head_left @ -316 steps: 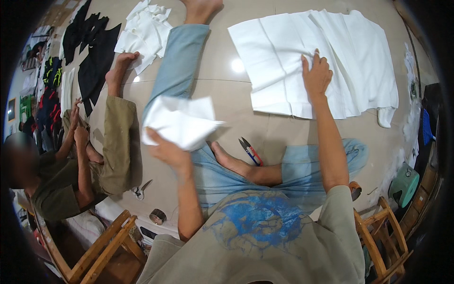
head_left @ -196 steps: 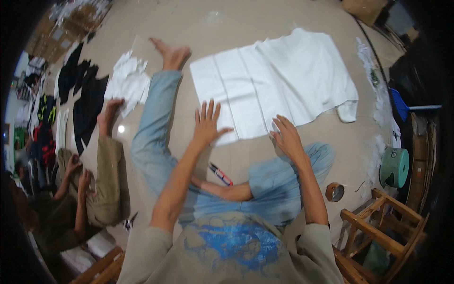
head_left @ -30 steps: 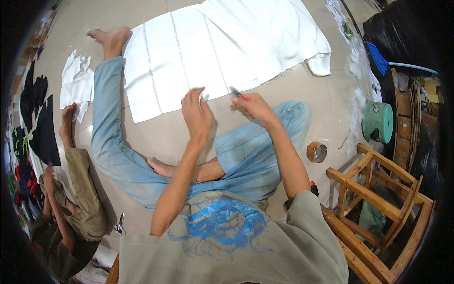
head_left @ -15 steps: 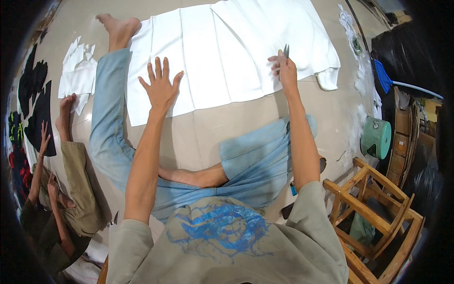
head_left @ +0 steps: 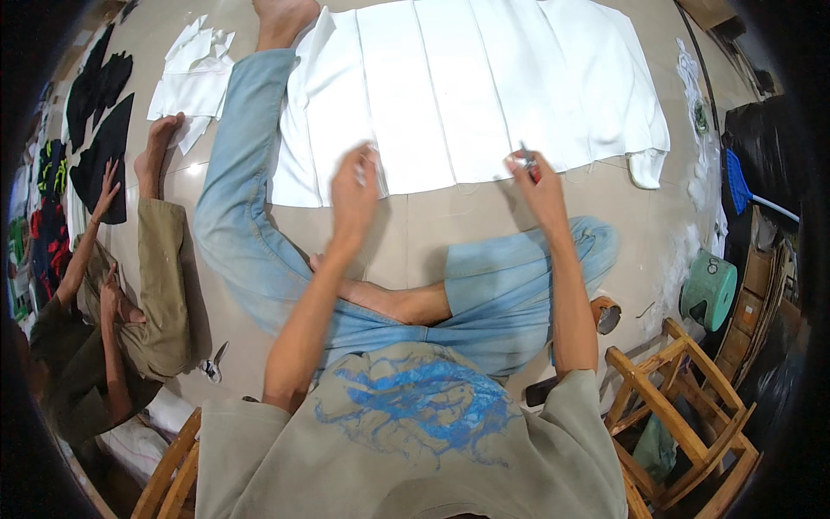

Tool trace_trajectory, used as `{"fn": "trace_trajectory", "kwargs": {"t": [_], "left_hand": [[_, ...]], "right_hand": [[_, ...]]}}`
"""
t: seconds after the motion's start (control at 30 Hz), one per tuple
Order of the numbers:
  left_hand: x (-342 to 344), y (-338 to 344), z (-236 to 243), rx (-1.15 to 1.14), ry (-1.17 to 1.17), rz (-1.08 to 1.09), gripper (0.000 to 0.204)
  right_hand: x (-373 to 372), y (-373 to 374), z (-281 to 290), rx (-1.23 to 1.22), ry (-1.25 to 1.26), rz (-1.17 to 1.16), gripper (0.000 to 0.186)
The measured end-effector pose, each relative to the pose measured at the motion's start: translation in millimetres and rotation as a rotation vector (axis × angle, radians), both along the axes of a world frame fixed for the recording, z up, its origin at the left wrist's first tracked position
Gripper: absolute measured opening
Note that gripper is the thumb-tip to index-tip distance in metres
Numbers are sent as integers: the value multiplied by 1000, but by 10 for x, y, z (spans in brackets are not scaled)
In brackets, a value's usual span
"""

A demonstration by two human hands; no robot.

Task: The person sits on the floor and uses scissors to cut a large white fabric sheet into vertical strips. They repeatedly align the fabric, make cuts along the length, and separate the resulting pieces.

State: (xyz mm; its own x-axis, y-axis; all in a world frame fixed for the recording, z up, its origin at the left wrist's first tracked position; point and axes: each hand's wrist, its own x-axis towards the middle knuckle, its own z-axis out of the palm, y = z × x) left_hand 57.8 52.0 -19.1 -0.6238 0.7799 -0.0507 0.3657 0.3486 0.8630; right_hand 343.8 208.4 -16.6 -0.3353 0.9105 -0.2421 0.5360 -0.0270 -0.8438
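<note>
A wide white cloth [head_left: 432, 104] with several lengthwise creases or seams lies spread on the floor in front of me. My left hand [head_left: 353, 203] is at its near edge, fingers bent and closed on a bit of the white cloth; motion blurs the fingertips. Farther right along the same edge, my right hand [head_left: 543, 195] is wrapped around small thread snips [head_left: 530, 164] with a dark blade and a red part. The snips point away from me, over the cloth. A few loose threads hang at the near edge between the hands.
My bare foot [head_left: 285, 22] rests by the cloth's far left corner. At left sits another person [head_left: 160, 277], near white scraps [head_left: 192, 86], black cloth pieces [head_left: 102, 160] and scissors [head_left: 213, 365]. On the right are a wooden stool [head_left: 683, 406], a green roll [head_left: 709, 290] and a blue dustpan-like tool [head_left: 737, 182].
My left hand has gone from lying flat on the cloth to closing at its near edge. The right hand, still with the snips, has drawn nearer. The whole view has shifted.
</note>
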Motion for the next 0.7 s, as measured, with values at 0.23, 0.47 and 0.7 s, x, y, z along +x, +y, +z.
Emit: {"fn": "trace_trajectory", "kwargs": {"t": [0.23, 0.47, 0.7], "left_hand": [[1122, -183, -126, -87, -796, -2, 30], [1036, 98, -63, -314, -295, -133, 37], [1234, 78, -199, -262, 36, -206, 29]], "right_hand": [[-286, -724, -231, -386, -46, 215, 36], [-280, -1105, 212, -784, 110, 119, 31], [27, -905, 330, -197, -164, 85, 44]]}}
